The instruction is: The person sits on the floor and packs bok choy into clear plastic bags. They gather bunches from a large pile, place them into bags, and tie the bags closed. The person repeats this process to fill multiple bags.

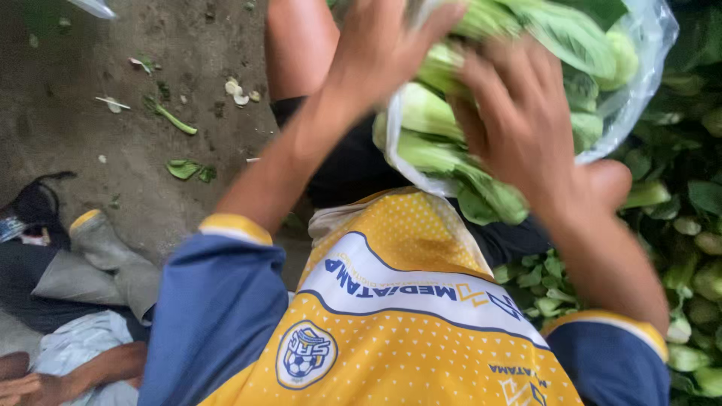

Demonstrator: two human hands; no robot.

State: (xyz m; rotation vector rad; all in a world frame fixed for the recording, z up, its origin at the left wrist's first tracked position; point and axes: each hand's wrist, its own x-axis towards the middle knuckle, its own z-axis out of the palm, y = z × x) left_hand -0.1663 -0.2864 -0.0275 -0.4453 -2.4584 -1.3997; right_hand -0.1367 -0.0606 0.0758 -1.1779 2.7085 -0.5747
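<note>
Dirt ground (113, 60) strewn with leaf scraps; heap of greens (692, 248) at right. Clear plastic bag (639, 83) of bok choy (444, 143) held at chest. Left hand (383, 45) and right hand (519, 120) press on it, fingers spread. Grey boot (105, 248) lower left.

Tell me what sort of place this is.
Probably an outdoor vegetable packing spot at a farm or market: a bare dirt floor strewn with leaf scraps, a heap of loose green leafy vegetables, and a clear plastic bag being stuffed with them.
</note>
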